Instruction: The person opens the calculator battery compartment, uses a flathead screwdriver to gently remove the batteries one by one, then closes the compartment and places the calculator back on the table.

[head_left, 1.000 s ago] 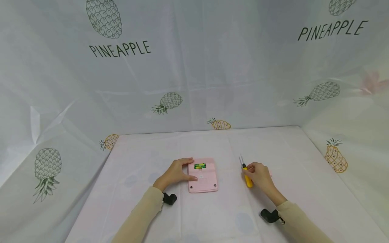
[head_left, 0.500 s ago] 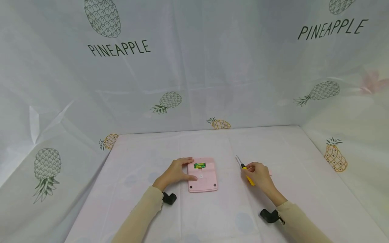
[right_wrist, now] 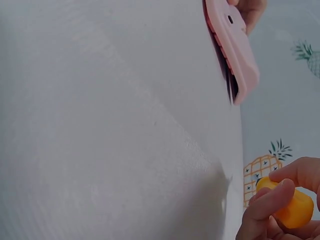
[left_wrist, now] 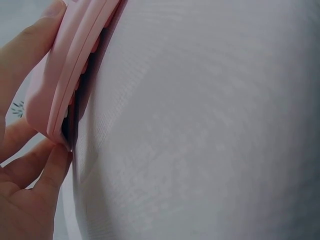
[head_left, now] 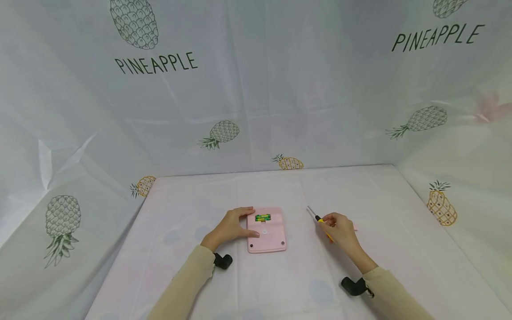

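A pink calculator (head_left: 273,238) lies face down on the table, its keys (left_wrist: 84,70) toward the cloth in the left wrist view. Green batteries (head_left: 262,218) show in the uncovered compartment on its back. My left hand (head_left: 231,228) grips the calculator's left side, thumb on the back and fingers at the far corner. To the right, my right hand (head_left: 339,230) holds a screwdriver (head_left: 318,218) with a yellow handle (right_wrist: 296,207) between thumb and fingers. Its metal shaft points up and left, toward the calculator but apart from it.
A small pink piece (head_left: 355,227) peeks out behind the right hand, mostly hidden. White cloth covers the table (head_left: 276,289), and pineapple-print curtains (head_left: 256,89) stand at the back and sides. Black wrist cameras (head_left: 353,286) hang below both wrists.
The screwdriver has turned in my right hand, its tip swinging left and slightly down toward the calculator. My left hand and the calculator stay in place.
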Motion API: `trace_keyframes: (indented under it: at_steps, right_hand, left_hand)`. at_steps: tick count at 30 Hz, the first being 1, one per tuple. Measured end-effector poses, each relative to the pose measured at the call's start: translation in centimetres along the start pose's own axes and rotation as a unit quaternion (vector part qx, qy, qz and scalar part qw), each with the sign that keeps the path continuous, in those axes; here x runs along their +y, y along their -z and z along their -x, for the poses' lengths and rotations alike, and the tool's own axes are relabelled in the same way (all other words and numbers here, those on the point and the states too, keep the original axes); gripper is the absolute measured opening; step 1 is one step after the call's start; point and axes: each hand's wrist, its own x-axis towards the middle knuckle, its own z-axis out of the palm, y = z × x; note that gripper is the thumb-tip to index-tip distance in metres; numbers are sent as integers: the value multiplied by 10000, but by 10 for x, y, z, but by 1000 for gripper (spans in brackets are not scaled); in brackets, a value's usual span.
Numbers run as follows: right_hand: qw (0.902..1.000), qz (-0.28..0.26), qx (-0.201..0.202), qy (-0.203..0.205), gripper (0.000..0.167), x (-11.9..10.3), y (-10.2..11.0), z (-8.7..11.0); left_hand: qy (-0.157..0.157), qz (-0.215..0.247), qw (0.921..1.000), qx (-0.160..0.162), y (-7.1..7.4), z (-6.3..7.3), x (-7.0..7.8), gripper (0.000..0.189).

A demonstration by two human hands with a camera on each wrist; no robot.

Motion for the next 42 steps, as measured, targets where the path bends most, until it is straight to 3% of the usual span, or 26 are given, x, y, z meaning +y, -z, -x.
trace_keyframes:
  at_steps: [15, 26, 42]
  right_hand:
    - [9995, -282, -57, -92, 18, -6, -6, 6]
    - [9987, -457, -219, -17, 16, -22, -11, 11]
    - [9987, -288, -377, 200, 12, -34, -18, 17]
  left_hand:
    - [-6, 11, 10000, -12, 1, 1, 2, 92]
    - [-26, 7, 10000, -9, 1, 0, 2, 92]
    - [-31, 24, 10000, -24, 2, 1, 6, 92]
